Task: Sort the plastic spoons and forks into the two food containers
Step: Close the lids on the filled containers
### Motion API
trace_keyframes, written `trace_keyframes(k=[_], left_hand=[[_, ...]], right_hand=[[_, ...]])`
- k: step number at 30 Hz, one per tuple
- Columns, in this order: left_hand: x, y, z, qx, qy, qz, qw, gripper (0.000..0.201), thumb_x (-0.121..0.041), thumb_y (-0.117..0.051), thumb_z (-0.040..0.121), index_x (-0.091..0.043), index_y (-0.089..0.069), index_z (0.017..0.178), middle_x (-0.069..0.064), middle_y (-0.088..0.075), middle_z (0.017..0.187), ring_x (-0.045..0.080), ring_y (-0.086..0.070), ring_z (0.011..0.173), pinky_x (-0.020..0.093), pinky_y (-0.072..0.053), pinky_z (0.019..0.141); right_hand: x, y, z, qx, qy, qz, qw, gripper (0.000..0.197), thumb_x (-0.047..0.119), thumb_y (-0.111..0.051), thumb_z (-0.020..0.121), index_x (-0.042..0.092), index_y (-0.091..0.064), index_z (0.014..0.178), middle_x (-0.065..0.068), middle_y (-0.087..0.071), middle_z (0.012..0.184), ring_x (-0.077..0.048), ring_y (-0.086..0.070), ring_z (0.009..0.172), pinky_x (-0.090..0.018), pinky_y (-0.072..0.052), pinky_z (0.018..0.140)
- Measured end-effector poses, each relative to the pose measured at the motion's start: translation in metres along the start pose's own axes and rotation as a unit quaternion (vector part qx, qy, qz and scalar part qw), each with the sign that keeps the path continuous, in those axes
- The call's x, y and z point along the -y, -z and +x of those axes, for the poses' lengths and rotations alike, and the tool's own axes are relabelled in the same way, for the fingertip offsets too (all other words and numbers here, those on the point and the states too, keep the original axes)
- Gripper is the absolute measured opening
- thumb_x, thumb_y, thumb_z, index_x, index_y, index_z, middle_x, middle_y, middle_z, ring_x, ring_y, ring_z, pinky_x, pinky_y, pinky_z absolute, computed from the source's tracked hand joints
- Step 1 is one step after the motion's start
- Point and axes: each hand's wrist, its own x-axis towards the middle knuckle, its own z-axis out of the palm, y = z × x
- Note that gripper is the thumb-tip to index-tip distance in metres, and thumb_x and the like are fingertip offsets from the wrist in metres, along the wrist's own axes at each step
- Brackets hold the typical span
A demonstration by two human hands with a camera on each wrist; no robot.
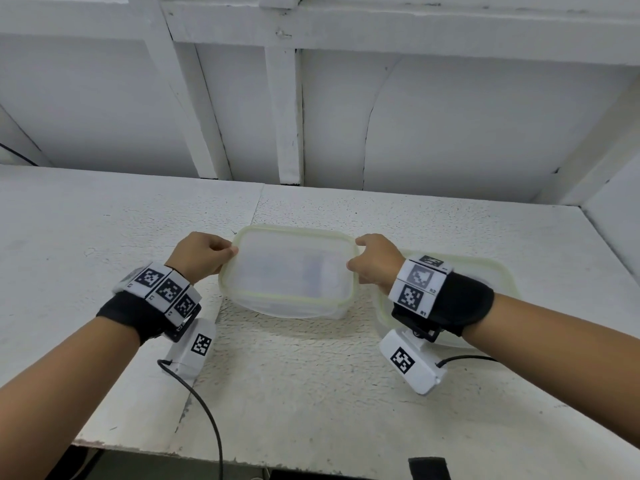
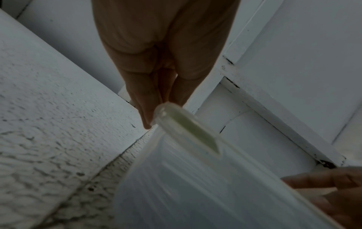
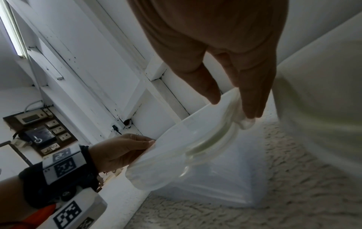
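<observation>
White-painted, rough-textured surface fills the near part of the head view, with a black cable trailing off its near edge from the left wrist camera. Both forearms come in from the near edge wearing black wrist straps with checkered marker tags.

Moving back toward the middle of the surface, the left hand and right hand each have a grip on a short end of a translucent food container, the one with a pale green seal around the rim. The left grip is clenched on the rim, fingers pinching it from above and below, which the left wrist view shows pretty clearly. The right grip is grasping the opposite rim the same way, thumb on top and fingers wrapped under the edge. The container looks lifted and tilted a bit off the surface, though honestly the blur makes it hard to be sure whether its bottom is touching.

Just beside it, toward the right edge of the surface and partly hidden under the right wrist, sits a second container with the same greenish rim.

Farther back, the surface ends against a white panelled wall with vertical posts. In the right wrist view a switch panel with sockets shows on the far wall.
</observation>
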Motion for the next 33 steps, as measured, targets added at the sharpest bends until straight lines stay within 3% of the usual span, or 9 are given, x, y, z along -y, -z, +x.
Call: trace_keyframes(k=[5, 8, 11, 14, 17, 20, 24, 29, 33], left_hand=[[-0.009, -0.002, -0.006, 0.019, -0.104, 0.195, 0.975, 0.053, -0.031, -0.059, 0.090, -0.010, -0.044, 0.137, 0.012, -0.053, 0.132, 0.025, -0.049, 0.120, 0.036, -0.037, 0.101], [-0.013, -0.006, -0.021, 0.084, -0.271, 0.236, 0.930, 0.089, -0.076, -0.048, 0.071, -0.018, -0.043, 0.138, 0.006, -0.039, 0.145, 0.021, -0.032, 0.135, 0.040, -0.023, 0.113], [-0.009, -0.014, -0.027, 0.202, -0.308, 0.307, 0.877, 0.122, -0.099, -0.023, 0.046, -0.025, -0.036, 0.142, -0.002, -0.023, 0.152, 0.016, -0.017, 0.141, 0.028, -0.012, 0.113], [-0.010, -0.019, -0.028, 0.196, -0.302, 0.319, 0.877, 0.101, -0.081, -0.050, 0.061, -0.026, -0.031, 0.143, -0.003, -0.017, 0.154, 0.013, -0.021, 0.139, 0.019, -0.021, 0.106], [-0.009, -0.023, -0.030, 0.156, -0.320, 0.350, 0.867, 0.081, -0.056, -0.064, 0.076, -0.028, -0.029, 0.144, -0.006, -0.016, 0.155, 0.010, -0.022, 0.139, 0.022, -0.029, 0.104], [-0.006, -0.025, -0.037, 0.122, -0.337, 0.353, 0.864, 0.079, -0.053, -0.066, 0.076, -0.023, -0.035, 0.143, -0.002, -0.024, 0.154, 0.014, -0.027, 0.140, 0.027, -0.033, 0.105], [0.003, -0.027, -0.034, 0.106, -0.391, 0.365, 0.839, 0.071, -0.057, -0.064, 0.070, -0.011, -0.056, 0.124, 0.016, -0.056, 0.130, 0.035, -0.057, 0.117, 0.048, -0.046, 0.089], [0.007, -0.032, -0.030, 0.115, -0.388, 0.381, 0.831, 0.068, -0.061, -0.044, 0.074, -0.015, -0.044, 0.124, 0.016, -0.058, 0.127, 0.035, -0.058, 0.114, 0.051, -0.048, 0.088], [0.009, -0.032, -0.027, 0.114, -0.396, 0.375, 0.830, 0.071, -0.056, -0.064, 0.068, -0.012, -0.050, 0.122, 0.017, -0.059, 0.126, 0.036, -0.059, 0.113, 0.052, -0.046, 0.088]], right_hand=[[0.013, 0.030, 0.004, 0.105, -0.018, 0.014, 0.994, 0.041, 0.004, -0.060, 0.088, -0.006, -0.048, 0.125, -0.024, -0.055, 0.125, -0.035, -0.058, 0.111, -0.041, -0.051, 0.093], [0.033, 0.042, 0.009, 0.130, 0.043, -0.050, 0.989, 0.040, 0.012, -0.062, 0.088, -0.001, -0.052, 0.124, -0.014, -0.057, 0.124, -0.029, -0.059, 0.108, -0.036, -0.053, 0.084], [0.053, 0.040, 0.018, 0.149, 0.132, -0.204, 0.958, 0.053, 0.027, -0.062, 0.089, 0.008, -0.045, 0.136, -0.004, -0.049, 0.138, -0.021, -0.050, 0.120, -0.033, -0.044, 0.099], [0.064, 0.027, 0.031, 0.166, 0.182, -0.328, 0.912, 0.062, 0.037, -0.057, 0.090, 0.012, -0.036, 0.143, 0.000, -0.042, 0.143, -0.017, -0.041, 0.128, -0.021, -0.034, 0.100], [0.068, 0.014, 0.048, 0.188, 0.196, -0.362, 0.892, 0.054, 0.037, -0.058, 0.090, 0.011, -0.047, 0.136, 0.003, -0.053, 0.119, -0.011, -0.047, 0.105, -0.009, -0.038, 0.069], [0.069, 0.007, 0.062, 0.179, 0.200, -0.370, 0.889, 0.047, 0.037, -0.058, 0.089, 0.012, -0.056, 0.129, 0.001, -0.057, 0.129, -0.011, -0.048, 0.101, -0.020, -0.031, 0.081], [0.068, 0.000, 0.073, 0.174, 0.214, -0.376, 0.885, 0.042, 0.031, -0.058, 0.091, 0.006, -0.059, 0.124, -0.002, -0.061, 0.120, -0.018, -0.054, 0.104, -0.021, -0.037, 0.076], [0.068, -0.003, 0.079, 0.179, 0.218, -0.375, 0.883, 0.040, 0.029, -0.059, 0.091, 0.004, -0.059, 0.122, 0.000, -0.064, 0.113, -0.015, -0.051, 0.094, -0.017, -0.035, 0.064], [0.069, -0.001, 0.079, 0.186, 0.203, -0.385, 0.881, 0.044, 0.032, -0.057, 0.091, 0.007, -0.055, 0.127, -0.001, -0.057, 0.128, -0.018, -0.052, 0.111, -0.020, -0.033, 0.083]])
